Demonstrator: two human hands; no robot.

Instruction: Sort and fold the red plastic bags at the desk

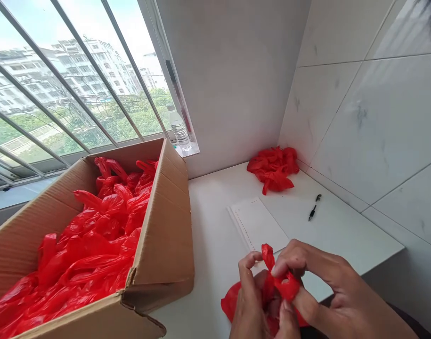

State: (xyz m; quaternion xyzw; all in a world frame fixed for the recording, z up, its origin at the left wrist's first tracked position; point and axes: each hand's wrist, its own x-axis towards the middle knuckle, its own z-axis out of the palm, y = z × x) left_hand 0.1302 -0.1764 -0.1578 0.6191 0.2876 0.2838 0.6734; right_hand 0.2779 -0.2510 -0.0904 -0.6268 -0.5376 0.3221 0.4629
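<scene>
Both hands are gripping one crumpled red plastic bag (272,292): left hand (250,301) clenching its body, right hand (317,287) pinching the loop. The twisted tail is standing upright between both thumbs, nearer the right fingertips (280,268).

A single head-worn camera looks forward and down over the white counter (215,235) from close above, facing the corner where the tiled wall (370,117) meets the barred window (67,94). The hands (289,296) sit at the bottom edge, very near the lens; the cardboard box (162,245) fills the lower left.
</scene>
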